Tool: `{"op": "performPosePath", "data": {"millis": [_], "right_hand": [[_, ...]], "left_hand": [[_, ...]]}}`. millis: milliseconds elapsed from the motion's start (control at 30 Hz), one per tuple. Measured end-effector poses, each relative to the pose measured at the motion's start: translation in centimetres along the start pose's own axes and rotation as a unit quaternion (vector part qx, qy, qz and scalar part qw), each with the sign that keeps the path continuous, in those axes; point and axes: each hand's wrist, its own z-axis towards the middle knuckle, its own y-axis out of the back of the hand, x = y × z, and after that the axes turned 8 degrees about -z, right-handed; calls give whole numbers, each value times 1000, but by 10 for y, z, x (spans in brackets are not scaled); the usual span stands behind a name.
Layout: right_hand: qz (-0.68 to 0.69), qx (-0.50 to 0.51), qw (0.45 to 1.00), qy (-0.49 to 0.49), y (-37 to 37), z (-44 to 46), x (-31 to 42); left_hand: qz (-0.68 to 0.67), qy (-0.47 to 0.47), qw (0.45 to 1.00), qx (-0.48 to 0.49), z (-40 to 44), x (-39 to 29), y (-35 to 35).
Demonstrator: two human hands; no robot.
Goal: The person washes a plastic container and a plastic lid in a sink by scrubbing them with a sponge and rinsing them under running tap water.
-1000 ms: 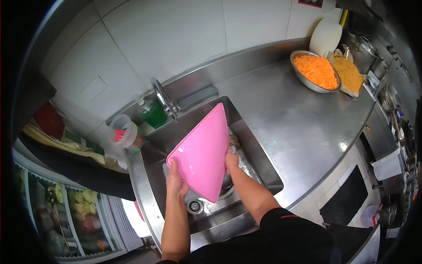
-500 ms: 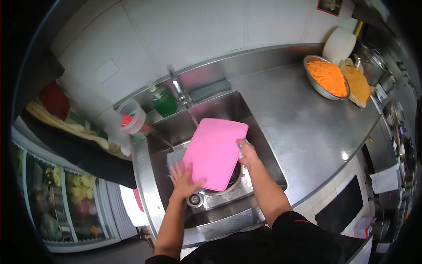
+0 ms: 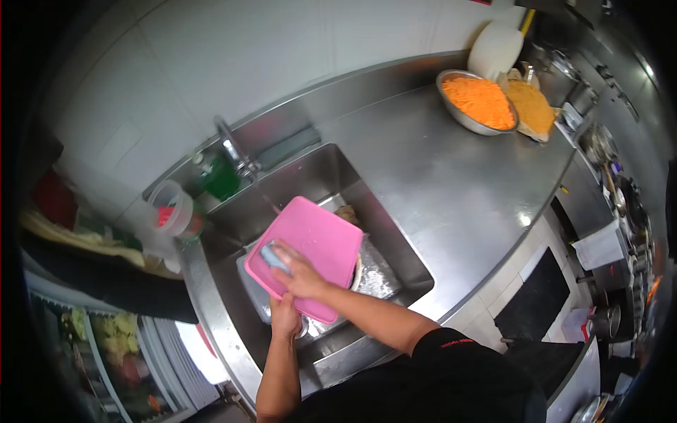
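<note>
A pink rectangular board (image 3: 326, 243) with rounded corners and a thin rim is tilted over the sink (image 3: 392, 236). My left hand (image 3: 285, 317) grips its near left edge from below; the fingers under the board are hidden. My right hand (image 3: 302, 276) lies across the board's face, closed on a light blue sponge (image 3: 273, 258) pressed against the surface. Behind the board is the faucet (image 3: 238, 158), with a thin stream of water running from it. A grey, see-through plastic piece (image 3: 255, 289) sits under the board on the left.
A green soap bottle (image 3: 217, 176) and a clear tub (image 3: 173, 211) with something red stand at the sink's left rim. Right along the counter (image 3: 402, 162) are a steel bowl (image 3: 486, 128) of shredded orange food and an open bag (image 3: 532, 113) of orange-brown crumbs.
My right hand has moved from the board's right edge onto its face with the sponge. My left hand has shifted to the near edge and grips it. The board has turned and the view swung right.
</note>
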Motion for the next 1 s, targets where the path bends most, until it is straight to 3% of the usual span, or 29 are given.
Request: {"op": "performPosePath", "data": {"millis": [33,67,133,267,367,467,533,600,700,800,900,1000], "right_hand": [[16,4,1000,-3,-14,0,-20],[35,9,999,-6,-14,7,-35],[172,114,946,-252,-8,20,-63],[82,94,965,-232,-33,0,-11],[107,88,990,-24,-40,-23,41],[102,134,984,-57,-63,-13,19],[109,181,959,-191,-80,-6,-24],[-94,168,953,-235,-88,-16,-50],[-127,140,968,-168,-101,-39,-25],[-12,160,985,-58,-83,-41,29],[-19,241,967,-80,-84,-18,-5],[-115,171,961,-183,-93,-17,-15]], "left_hand": [[-109,22,994,-6,-4,-4,6],[-120,49,991,-45,-18,-16,4],[-120,58,990,-38,-39,-15,17],[-87,57,994,-23,-24,-12,34],[-114,105,987,-43,-7,0,65],[-111,121,985,-59,-22,-1,64],[-117,115,983,-80,-28,4,71],[-115,143,979,-94,-30,15,89],[-94,183,976,-63,-24,13,99],[-60,190,978,-63,-26,7,94],[-50,205,975,-75,-30,13,103],[-116,178,974,-81,-18,5,82]]}}
